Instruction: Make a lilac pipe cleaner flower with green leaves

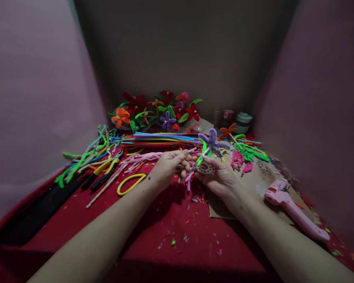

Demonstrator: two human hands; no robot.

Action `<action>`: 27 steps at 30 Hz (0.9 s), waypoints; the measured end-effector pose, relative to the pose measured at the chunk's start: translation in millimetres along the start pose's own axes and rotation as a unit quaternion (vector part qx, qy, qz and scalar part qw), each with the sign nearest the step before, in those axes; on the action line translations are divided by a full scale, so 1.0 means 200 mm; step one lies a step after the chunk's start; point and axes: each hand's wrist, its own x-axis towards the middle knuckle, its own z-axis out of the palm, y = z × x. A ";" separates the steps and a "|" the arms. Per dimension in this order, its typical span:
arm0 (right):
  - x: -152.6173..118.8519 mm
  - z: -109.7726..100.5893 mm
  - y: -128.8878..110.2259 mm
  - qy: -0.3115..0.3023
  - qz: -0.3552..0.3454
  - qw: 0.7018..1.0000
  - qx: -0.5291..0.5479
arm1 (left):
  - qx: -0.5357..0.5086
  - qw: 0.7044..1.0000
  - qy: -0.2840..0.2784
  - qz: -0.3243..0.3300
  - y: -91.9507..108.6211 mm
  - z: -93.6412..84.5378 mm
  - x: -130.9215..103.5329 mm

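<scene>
A purple pipe-cleaner flower (214,144) with bright green pieces below its petals is held up between my two hands, its thin stem slanting down to the left. My left hand (172,165) is closed, fingertips pinched around the stem's lower part; exactly what they press on is partly hidden. In my right hand (220,177), the fingers are closed below the bloom, gripping a round spool (205,168) with holes around its face. Pink pipe-cleaner ends (189,182) show on the cloth just beneath the hands.
Behind lie a bundle of straight pipe cleaners (165,138) and finished flowers (166,112). Pliers (109,169), a yellow loop (129,184) and twisted pink strands (138,159) are left. At right, cardboard (224,208) bears green leaves (250,151) and a pink glue gun (295,208).
</scene>
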 end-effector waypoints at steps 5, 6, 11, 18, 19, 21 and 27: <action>-0.02 0.00 -0.03 -0.032 -0.007 0.999 0.017 | -0.029 0.996 0.083 0.022 -0.02 -0.06 0.04; -0.02 0.00 -0.03 -0.040 -0.010 0.999 0.014 | -0.033 0.996 0.081 0.018 -0.03 -0.06 0.04; -0.04 0.00 -0.03 -0.069 -0.012 0.997 0.014 | -0.056 0.996 0.072 0.003 -0.06 -0.05 0.04; -0.05 -0.01 -0.04 -0.106 -0.016 0.993 0.046 | -0.086 0.993 0.073 0.029 -0.04 -0.03 0.03; -0.05 -0.01 -0.04 -0.111 -0.015 0.993 0.045 | -0.084 0.993 0.071 0.030 -0.04 -0.03 0.03; -0.05 -0.01 -0.05 -0.113 -0.016 0.993 0.041 | -0.079 0.994 0.068 0.029 -0.05 -0.03 0.04; -0.05 -0.01 -0.06 -0.095 -0.018 0.994 0.053 | -0.070 0.995 0.067 0.040 -0.09 -0.05 0.06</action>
